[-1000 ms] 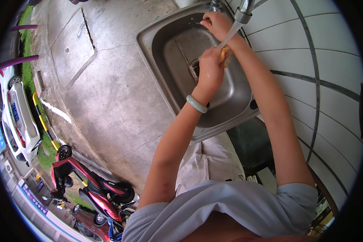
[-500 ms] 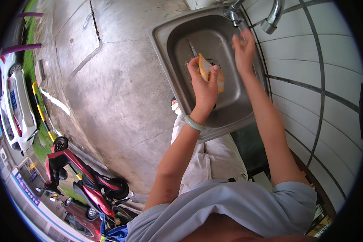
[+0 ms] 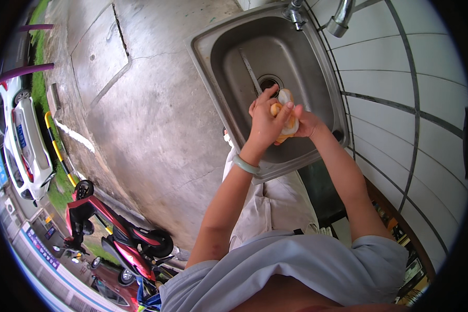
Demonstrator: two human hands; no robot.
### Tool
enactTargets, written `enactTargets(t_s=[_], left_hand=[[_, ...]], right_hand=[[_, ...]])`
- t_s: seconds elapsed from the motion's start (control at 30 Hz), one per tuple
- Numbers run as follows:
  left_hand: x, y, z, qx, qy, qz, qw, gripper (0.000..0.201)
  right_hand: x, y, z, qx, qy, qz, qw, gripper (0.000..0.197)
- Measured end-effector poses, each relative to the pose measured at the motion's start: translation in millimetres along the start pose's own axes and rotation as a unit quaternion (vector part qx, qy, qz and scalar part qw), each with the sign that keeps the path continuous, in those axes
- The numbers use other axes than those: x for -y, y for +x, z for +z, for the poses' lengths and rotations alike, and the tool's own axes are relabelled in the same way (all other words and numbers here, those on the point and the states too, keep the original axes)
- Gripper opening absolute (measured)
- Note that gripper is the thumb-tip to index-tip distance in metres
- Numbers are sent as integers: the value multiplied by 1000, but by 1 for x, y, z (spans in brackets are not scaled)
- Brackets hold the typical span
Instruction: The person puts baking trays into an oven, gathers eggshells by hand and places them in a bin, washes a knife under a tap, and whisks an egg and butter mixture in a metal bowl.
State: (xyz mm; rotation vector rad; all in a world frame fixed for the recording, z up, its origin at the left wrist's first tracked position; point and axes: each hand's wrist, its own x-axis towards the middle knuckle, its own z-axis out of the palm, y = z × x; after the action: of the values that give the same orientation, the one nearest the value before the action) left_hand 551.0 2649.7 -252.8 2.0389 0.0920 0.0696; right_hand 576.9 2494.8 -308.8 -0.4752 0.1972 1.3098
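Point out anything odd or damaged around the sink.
A thin pale strip in the sink, ending beside the drain, looks out of place, though what it is isn't clear. The ground left of the sink has fine cracks.

The fingers (image 3: 265, 95) seem to hide part of the orange-and-white cloth (image 3: 291, 125).

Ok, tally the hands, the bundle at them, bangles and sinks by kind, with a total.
Hands: 2 (left hand, right hand)
Orange-and-white bundle: 1, separate pieces not countable
Bangle: 1
Sink: 1
Total: 5
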Motion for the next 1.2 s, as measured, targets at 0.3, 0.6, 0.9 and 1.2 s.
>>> enactTargets(t_s=[0.3,0.6,0.9,1.2], left_hand=[[0,2,-2,78,-410,-168,893,25],[-4,-1,-8,10,-374,-193,907,24],[-9,-21,8,-104,-306,-200,925,15],[-19,-78,-65,-387,-268,-211,857,15]], right_hand=[[6,7,39,-104,-169,94,976,41],[-23,26,65,-241,-471,-162,833,34],[-44,19,65,-292,-614,-143,719,33],[-29,27,-24,-222,-776,-20,589,71]])
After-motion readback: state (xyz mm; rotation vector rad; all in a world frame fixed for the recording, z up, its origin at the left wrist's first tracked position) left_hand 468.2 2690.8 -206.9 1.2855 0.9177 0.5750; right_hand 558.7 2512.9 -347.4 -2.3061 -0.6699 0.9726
